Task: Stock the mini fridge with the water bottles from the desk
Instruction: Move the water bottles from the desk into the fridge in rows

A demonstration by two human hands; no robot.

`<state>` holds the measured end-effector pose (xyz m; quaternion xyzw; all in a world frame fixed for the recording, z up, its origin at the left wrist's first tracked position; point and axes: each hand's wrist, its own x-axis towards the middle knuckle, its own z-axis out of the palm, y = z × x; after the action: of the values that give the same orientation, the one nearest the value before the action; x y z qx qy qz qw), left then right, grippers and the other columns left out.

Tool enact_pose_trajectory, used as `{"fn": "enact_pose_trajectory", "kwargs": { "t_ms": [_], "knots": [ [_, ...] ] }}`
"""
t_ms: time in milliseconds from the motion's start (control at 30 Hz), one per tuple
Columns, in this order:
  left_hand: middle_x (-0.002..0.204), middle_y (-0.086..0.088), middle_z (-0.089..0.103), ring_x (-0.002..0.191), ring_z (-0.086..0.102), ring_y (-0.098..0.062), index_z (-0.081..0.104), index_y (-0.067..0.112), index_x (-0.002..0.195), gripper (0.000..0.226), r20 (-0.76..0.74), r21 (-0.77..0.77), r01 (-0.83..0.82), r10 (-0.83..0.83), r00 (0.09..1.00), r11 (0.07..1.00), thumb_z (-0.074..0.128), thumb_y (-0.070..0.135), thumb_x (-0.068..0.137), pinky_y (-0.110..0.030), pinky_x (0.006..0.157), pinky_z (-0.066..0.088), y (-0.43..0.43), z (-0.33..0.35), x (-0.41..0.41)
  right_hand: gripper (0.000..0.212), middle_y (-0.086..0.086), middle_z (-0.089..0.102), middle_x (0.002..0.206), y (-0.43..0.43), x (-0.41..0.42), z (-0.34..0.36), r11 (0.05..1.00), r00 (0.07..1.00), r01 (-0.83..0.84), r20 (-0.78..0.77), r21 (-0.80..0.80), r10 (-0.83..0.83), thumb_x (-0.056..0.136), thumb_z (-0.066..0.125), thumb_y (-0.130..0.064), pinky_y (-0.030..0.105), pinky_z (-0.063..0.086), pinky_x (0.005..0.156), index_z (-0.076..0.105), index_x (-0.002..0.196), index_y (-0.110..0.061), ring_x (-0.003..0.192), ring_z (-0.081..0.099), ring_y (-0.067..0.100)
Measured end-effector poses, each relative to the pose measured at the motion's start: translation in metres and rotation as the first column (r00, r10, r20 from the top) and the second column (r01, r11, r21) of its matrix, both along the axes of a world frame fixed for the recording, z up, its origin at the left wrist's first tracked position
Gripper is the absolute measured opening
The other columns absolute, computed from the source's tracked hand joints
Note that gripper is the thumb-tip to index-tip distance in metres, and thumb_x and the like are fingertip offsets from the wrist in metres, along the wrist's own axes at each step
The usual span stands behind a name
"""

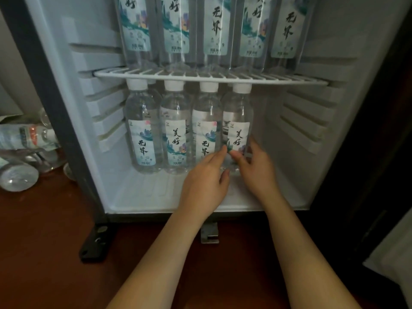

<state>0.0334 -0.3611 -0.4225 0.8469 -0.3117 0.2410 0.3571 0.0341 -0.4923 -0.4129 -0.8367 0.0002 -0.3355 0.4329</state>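
Held bottle [237, 112] beside three upright neighbours [176, 130]

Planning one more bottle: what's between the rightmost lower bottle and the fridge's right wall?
Head view: only fingers of the right hand, gripping the rightmost lower bottle; beyond them the fridge floor is bare up to the right wall.

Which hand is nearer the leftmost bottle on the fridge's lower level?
Left. The left hand holds the fourth bottle on its left side; the right hand holds its right side, farther from the leftmost bottle.
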Motion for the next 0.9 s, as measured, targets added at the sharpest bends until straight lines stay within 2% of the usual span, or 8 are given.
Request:
{"fn": "enact_pose_trajectory", "kwargs": {
  "t_ms": [133,333,467,567,700,767,833,900],
  "knots": [
    [0.136,0.0,0.05,0.112,0.055,-0.016,0.032,0.019,0.143,0.055,-0.019,-0.042,0.008,-0.009,1.0,0.999,0.052,0.017,0.092,-0.029,0.089,0.046,0.0,0.0,0.001,0.036,-0.01,0.063,0.101,0.0,0.001,0.0,1.0,1.0,-0.02,0.015,0.005,0.02,0.089,0.06,-0.018,0.028,0.051,0.081,0.051,0.124,-0.017,0.094,0.063,0.012],
    [0.136,0.003,0.049,0.114,0.054,-0.012,0.032,0.024,0.143,0.058,-0.054,-0.085,0.047,-0.052,0.997,0.995,0.055,0.015,0.091,-0.029,0.092,0.049,0.002,-0.003,0.001,0.035,-0.009,0.059,0.093,0.0,0.002,-0.001,1.0,1.0,-0.024,-0.014,0.015,0.025,0.09,0.058,-0.018,0.005,0.038,0.063,0.048,0.123,-0.014,0.085,0.058,0.01],
    [0.139,0.003,0.047,0.114,0.054,-0.01,0.034,0.026,0.142,0.057,-0.1,-0.133,0.055,-0.069,0.993,0.99,0.056,0.016,0.09,-0.03,0.094,0.049,0.002,-0.004,0.002,0.039,-0.003,0.06,0.1,0.001,0.002,0.001,0.995,0.998,-0.047,-0.029,0.09,0.05,0.09,0.059,-0.018,0.017,0.039,0.066,0.045,0.126,-0.014,0.092,0.057,0.012],
    [0.137,0.002,0.05,0.112,0.056,-0.011,0.037,0.024,0.141,0.054,-0.071,-0.122,0.051,-0.06,0.996,0.991,0.055,0.014,0.091,-0.032,0.092,0.05,0.002,-0.004,0.001,0.04,-0.004,0.058,0.101,0.002,0.0,0.004,0.996,0.998,-0.043,-0.043,0.078,0.046,0.089,0.06,-0.018,0.018,0.038,0.068,0.045,0.126,-0.013,0.093,0.056,0.011],
    [0.109,-0.005,0.066,0.089,0.064,-0.017,0.058,0.013,0.125,0.036,0.132,-0.199,0.024,0.003,0.991,0.98,0.048,0.013,0.091,-0.037,0.072,0.056,0.008,0.009,-0.01,0.047,0.0,0.055,0.111,0.011,-0.009,0.014,0.983,0.984,0.148,0.087,0.111,-0.158,0.087,0.062,-0.03,0.02,0.037,0.081,0.047,0.126,-0.008,0.101,0.053,0.013],
    [0.095,-0.005,0.069,0.077,0.064,-0.015,0.067,0.007,0.109,0.03,0.279,-0.298,0.013,0.074,0.957,0.954,0.045,0.012,0.088,-0.033,0.061,0.055,0.024,0.019,-0.021,0.035,0.003,0.059,0.096,0.024,-0.02,0.02,0.969,0.93,0.208,0.281,0.132,-0.238,0.086,0.057,-0.035,0.023,0.042,0.078,0.056,0.107,-0.007,0.09,0.057,0.015],
    [0.086,-0.005,0.069,0.071,0.061,-0.011,0.069,0.004,0.099,0.025,0.404,-0.353,-0.013,0.165,0.9,0.936,0.047,0.005,0.086,-0.023,0.059,0.052,0.053,0.025,-0.031,0.023,0.0,0.058,0.076,0.048,-0.031,0.028,0.992,0.897,0.101,0.424,0.074,-0.123,0.086,0.05,-0.033,0.014,0.042,0.066,0.057,0.086,-0.012,0.069,0.053,0.007],
    [0.081,-0.006,0.067,0.07,0.057,-0.008,0.07,0.001,0.093,0.023,0.493,-0.372,-0.077,0.267,0.828,0.925,0.048,0.0,0.085,-0.014,0.063,0.047,0.091,0.026,-0.039,0.022,0.0,0.055,0.064,0.081,-0.039,0.035,0.998,0.882,-0.032,0.467,-0.061,0.057,0.088,0.049,-0.024,0.012,0.038,0.056,0.058,0.074,-0.009,0.058,0.05,0.01]
  ]
}}
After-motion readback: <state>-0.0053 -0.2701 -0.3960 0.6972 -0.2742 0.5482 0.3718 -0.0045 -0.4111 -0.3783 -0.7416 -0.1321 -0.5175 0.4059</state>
